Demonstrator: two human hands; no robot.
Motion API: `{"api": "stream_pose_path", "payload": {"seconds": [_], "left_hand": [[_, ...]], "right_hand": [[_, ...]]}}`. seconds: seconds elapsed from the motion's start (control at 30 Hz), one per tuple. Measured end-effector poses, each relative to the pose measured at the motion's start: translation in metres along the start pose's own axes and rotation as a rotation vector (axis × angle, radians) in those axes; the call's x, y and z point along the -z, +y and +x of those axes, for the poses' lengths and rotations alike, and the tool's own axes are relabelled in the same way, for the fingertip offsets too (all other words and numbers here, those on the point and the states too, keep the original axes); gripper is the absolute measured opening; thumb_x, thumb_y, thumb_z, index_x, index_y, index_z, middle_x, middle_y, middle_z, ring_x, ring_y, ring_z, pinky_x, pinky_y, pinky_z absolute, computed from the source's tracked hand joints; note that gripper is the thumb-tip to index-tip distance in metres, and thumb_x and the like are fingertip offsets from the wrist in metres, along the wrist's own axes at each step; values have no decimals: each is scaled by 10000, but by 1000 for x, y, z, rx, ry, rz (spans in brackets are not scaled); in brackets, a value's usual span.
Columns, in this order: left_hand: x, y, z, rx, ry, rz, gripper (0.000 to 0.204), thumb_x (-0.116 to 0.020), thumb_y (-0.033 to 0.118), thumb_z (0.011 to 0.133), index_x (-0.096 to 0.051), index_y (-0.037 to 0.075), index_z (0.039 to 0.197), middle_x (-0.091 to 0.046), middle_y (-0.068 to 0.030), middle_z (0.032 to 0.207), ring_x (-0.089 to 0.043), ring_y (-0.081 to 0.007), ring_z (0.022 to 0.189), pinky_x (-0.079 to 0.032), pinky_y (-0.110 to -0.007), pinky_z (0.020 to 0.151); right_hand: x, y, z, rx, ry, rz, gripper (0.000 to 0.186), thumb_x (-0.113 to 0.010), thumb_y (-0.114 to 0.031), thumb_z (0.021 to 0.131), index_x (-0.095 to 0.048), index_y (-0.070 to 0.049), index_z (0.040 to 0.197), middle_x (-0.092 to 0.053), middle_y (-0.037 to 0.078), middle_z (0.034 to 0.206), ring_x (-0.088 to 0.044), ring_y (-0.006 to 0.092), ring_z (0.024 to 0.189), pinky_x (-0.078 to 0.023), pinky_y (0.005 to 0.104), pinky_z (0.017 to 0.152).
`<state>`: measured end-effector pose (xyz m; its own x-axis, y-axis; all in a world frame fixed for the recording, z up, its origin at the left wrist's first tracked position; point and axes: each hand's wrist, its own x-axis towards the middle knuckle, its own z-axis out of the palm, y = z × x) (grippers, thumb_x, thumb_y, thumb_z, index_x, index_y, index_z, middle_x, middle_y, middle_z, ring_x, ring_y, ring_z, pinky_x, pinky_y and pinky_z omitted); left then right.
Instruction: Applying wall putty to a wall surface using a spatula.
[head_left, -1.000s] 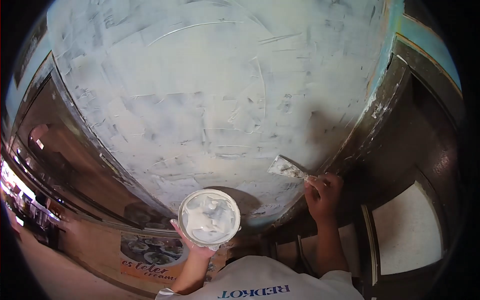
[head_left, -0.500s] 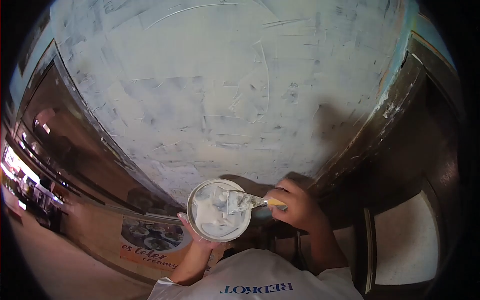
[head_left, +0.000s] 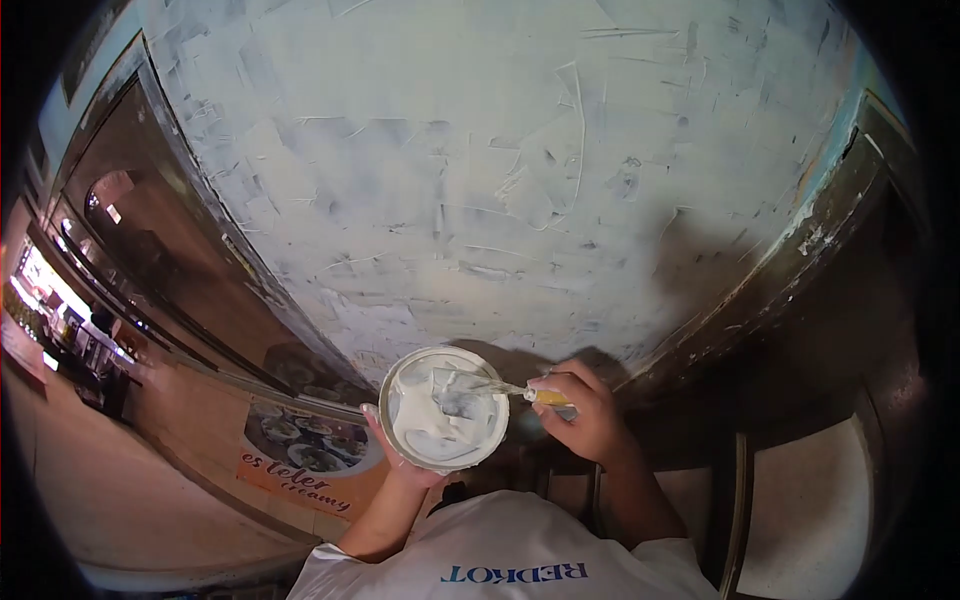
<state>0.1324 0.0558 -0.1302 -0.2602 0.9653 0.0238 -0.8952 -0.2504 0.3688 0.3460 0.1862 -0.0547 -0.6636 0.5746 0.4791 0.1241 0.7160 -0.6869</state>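
My left hand (head_left: 402, 462) supports a round white tub (head_left: 385, 425) from its left side and below, with the fingers wrapped round it. White putty (head_left: 425, 415) lies smeared inside the tub. In my right hand (head_left: 588, 415) is the yellow handle of a putty knife (head_left: 548, 397), and its metal blade reaches over the rim into the putty. White paste covers part of the blade. Ahead of both hands stands a wall (head_left: 400, 200) coated with rough, streaky white filler that shows darker patches and raised ridges.
Dark brown door frames border the wall, one at the left (head_left: 215, 230) and one at the right (head_left: 780, 260). A printed food banner (head_left: 305, 460) hangs low on the left. Toward the lower right is a pale panel (head_left: 810, 500) with dark trim.
The putty knife's blade has shifted slightly left and tilted, and it carries more white putty. The tub has moved a little up and right. My view has shifted.
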Motion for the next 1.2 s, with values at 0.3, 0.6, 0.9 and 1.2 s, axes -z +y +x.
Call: {"api": "stream_pose_path", "payload": {"seconds": [0.3, 0.6, 0.9, 1.2], "left_hand": [[8, -9, 5, 65, -21, -53, 1065, -386, 907, 786, -280, 191, 1567, -333, -149, 1578, -410, -425, 1377, -387, -637, 1085], [14, -12, -5, -24, 11, -49, 1058, -407, 901, 782, -284, 202, 1566, -322, -145, 1588, -414, -425, 1380, -399, -634, 1079], [28, -2, -7, -4, -191, -666, 969, -278, 846, 878, -206, 193, 1591, -237, -147, 1630, -301, -374, 1462, -258, -657, 1153], [69, -9, 15, 116, -26, -99, 915, -222, 822, 906, -240, 202, 1580, -269, -116, 1620, -345, -367, 1440, -321, -582, 1153]], "right_hand": [[2, 5, -7, 14, -37, 13, 321, -691, -15, 838, -664, -71, 1152, -651, 119, 982, -674, 282, 844, -540, 349, 740], [-8, 8, -1, 10, -71, 113, 313, -686, -41, 862, -649, -57, 1172, -657, 124, 954, -676, 290, 839, -531, 365, 751], [-54, 45, -27, -85, 15, 124, 305, -715, -48, 837, -629, -47, 1129, -599, 136, 1015, -616, 294, 937, -510, 355, 819], [-70, 102, -74, -209, 390, -26, 248, -704, -149, 900, -641, -37, 1112, -662, 165, 1008, -637, 369, 938, -502, 430, 805]]}}
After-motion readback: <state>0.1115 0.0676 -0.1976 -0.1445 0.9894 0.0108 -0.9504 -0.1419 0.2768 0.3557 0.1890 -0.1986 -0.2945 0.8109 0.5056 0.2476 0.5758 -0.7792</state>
